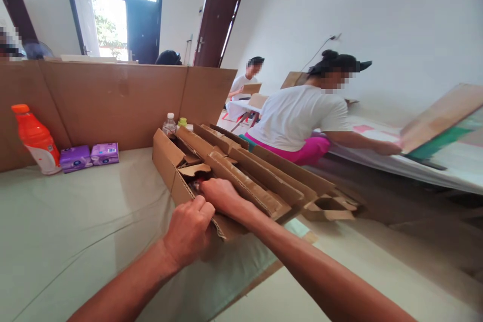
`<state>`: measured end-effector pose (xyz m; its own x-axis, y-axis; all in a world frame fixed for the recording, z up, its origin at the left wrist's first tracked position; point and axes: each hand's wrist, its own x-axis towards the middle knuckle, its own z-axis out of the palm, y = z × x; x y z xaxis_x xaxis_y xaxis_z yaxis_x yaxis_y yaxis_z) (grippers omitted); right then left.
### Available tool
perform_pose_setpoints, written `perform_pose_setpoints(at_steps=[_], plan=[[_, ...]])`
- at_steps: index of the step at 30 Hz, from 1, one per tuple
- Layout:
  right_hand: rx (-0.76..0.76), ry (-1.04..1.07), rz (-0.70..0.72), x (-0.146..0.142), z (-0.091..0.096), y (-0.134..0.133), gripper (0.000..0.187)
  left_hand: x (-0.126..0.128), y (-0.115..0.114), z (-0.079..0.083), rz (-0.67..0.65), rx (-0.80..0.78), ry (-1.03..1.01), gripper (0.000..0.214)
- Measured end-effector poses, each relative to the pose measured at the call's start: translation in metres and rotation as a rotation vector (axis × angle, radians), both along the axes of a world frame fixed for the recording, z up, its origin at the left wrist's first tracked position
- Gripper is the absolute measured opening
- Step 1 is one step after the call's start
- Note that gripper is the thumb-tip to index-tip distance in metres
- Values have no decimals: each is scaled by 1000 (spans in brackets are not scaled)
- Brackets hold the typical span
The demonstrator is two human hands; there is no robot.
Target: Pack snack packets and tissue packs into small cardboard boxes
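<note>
Both our hands work at the near end of the cardboard stack (241, 176), which lies slanted on the cloth-covered table (75, 231). Left hand (190, 231) is curled tight on the front sheet's edge; right hand (222, 195) dips its fingers btw sheets (grip hidden, can't tell). Orange bottle (35, 138) & purple packs (88, 156) sit well apart, by the cardboard wall (113, 100).

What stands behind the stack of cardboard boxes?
A small clear bottle with a white cap, and a yellow-green cap beside it; the cardboard boxes cover their lower parts.
</note>
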<state>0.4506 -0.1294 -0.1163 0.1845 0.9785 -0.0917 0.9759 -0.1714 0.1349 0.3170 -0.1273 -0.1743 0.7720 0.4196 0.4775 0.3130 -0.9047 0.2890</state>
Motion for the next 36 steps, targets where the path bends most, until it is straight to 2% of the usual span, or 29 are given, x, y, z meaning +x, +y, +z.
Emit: perform_pose_setpoints(at_steps=[2,4,5,7,9,11,12,14,17,19,23,26,29,31,36], plan=[[23,-51,-42,2,17,-12,27,3,-2,0,9,-6,10,20],[114,-109,-78,6,34,-27,31,6,-2,0,11,-13,10,21],[215,-142,-89,10,42,-36,32,6,-3,-1,8,-16,8,23],[535,-189,-64,18,56,-54,35,2,-4,-3,-1,-11,-10,31],[884,-160,52,25,68,-69,39,-11,-6,-5,-18,-23,-130,43],[1059,-44,208,25,76,-81,43,-32,-10,-5,-11,-117,-343,51],[1081,26,289,21,77,-84,43,-46,-12,-3,3,-220,-442,53],[1050,144,468,7,75,-87,37,-74,-18,1,35,-529,-573,60],[901,219,751,-29,56,-78,33,-112,-24,6,-18,-1006,-672,64],[789,230,861,-57,37,-67,36,-130,-26,2,11,-1196,-752,53],[617,263,950,-94,5,-44,31,-153,-28,-22,312,-1409,-963,48],[549,345,909,-91,2,-35,29,-169,-23,-37,498,-1518,-1034,41],[645,499,759,-63,15,-27,28,-190,3,-36,736,-1559,-1144,28],[722,603,610,-36,25,-18,26,-208,35,-26,849,-1505,-1233,22],[778,688,244,20,35,10,22,-247,129,5,928,-1351,-1307,9]])
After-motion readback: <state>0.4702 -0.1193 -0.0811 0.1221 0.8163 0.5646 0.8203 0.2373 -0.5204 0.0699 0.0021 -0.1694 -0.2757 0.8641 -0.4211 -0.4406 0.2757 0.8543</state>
